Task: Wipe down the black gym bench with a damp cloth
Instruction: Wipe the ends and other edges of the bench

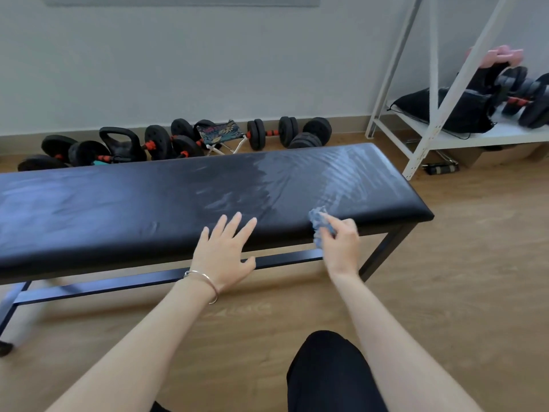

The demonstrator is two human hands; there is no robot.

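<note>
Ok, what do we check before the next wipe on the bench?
1. Cloth held in the right hand: ok.
2. Cloth damp enough: cannot tell.
3. Left hand open at the near edge of the bench, apart from the cloth: ok.
4. Right end of the bench shows wipe streaks: ok.
5. Left half wiped: not ok, no streaks show there.

Dumbbells [269, 133]; kettlebell [123, 144]; white rack [421, 120]

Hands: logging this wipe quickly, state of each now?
Left hand: open, fingers spread at the bench edge.
Right hand: gripping the crumpled blue cloth.
</note>
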